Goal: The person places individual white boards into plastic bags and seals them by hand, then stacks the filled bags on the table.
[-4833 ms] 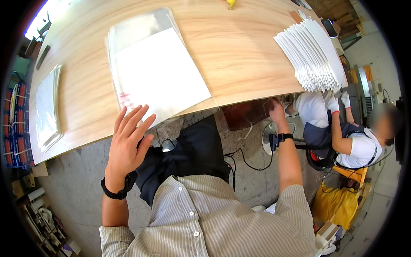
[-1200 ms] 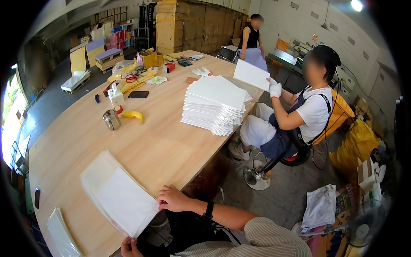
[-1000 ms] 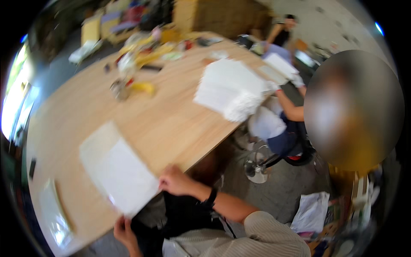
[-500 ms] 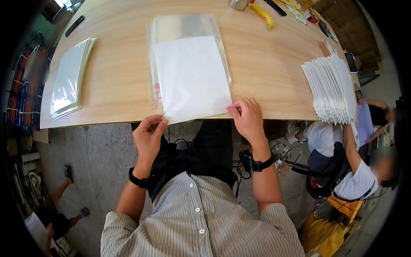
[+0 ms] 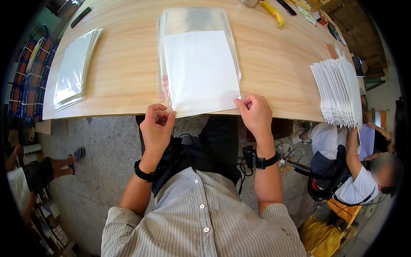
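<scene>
With left hand (image 5: 156, 128) and right hand (image 5: 257, 113) nearly closed, pinching near corners of white sheet (image 5: 201, 70), over or inside clear bags (image 5: 195, 19), cannot tell which. To the left, packets (image 5: 77, 70); ahead right, banana (image 5: 272, 14); far right, paper pile (image 5: 337, 92), near seated person (image 5: 356, 185). Open wood between; counter (image 5: 128, 77) edge close to both wrists.

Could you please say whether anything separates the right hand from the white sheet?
Nothing visible: the right hand pinches at the near right corner of the white sheet; whether the clear film intervenes is uncertain.
</scene>
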